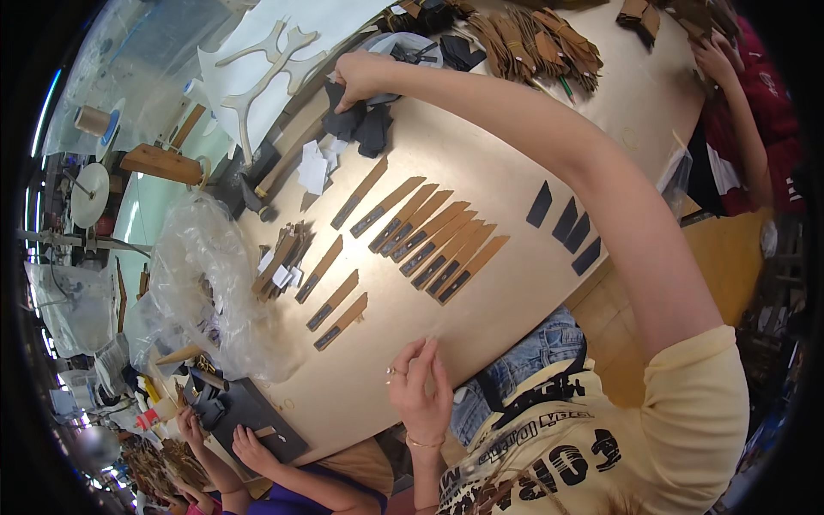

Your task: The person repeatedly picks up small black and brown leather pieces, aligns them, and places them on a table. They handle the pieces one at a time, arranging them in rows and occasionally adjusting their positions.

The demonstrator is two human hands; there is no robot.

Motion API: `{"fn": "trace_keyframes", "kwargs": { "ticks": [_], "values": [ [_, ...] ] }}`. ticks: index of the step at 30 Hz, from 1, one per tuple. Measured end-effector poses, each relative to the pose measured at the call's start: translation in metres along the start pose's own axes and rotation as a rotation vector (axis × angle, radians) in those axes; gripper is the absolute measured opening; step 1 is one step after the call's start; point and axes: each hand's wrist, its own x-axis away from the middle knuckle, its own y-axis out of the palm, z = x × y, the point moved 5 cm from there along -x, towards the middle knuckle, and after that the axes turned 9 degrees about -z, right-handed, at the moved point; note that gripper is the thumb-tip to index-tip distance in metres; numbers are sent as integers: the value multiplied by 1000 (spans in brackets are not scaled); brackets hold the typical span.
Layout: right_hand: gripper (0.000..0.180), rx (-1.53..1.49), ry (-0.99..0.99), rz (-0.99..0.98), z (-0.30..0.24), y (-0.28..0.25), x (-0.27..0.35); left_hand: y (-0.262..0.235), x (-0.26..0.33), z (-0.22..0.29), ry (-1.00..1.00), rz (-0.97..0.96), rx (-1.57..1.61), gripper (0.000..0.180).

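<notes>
My right arm stretches across the table to its far side. There my right hand [359, 75] has its fingers closed on a black piece [342, 120] at the top of a small heap of dark flat pieces [372, 130]. Close to my body, my left hand [421, 390] is raised at the table's near edge, thumb and fingers drawn together; what they hold, if anything, is too small to make out. Between my hands lie several brown strips [446, 249] in slanted rows, each with a dark patch at its lower end.
Dark pieces [565, 220] lie at the right. A hammer [256, 199], a strip pile [287, 257] and a clear plastic bag [202, 283] are at the left. Brown bundles [536, 43] sit at the back. Co-workers' hands [249, 446] work lower left, others [712, 56] upper right.
</notes>
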Motion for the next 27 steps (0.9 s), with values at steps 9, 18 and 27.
{"fn": "trace_keyframes", "kwargs": {
  "ticks": [9, 18, 27],
  "values": [
    [59, -25, -64, 69, 4, 2, 1, -16, -7, -9, 2, 68, -28, 28],
    [34, -288, -90, -39, 54, -21, 15, -16, 2, -13, -21, 88, -9, 27],
    [51, -255, -89, -147, 42, 13, 59, -17, -3, -9, 49, 83, -35, 30]
  ]
}}
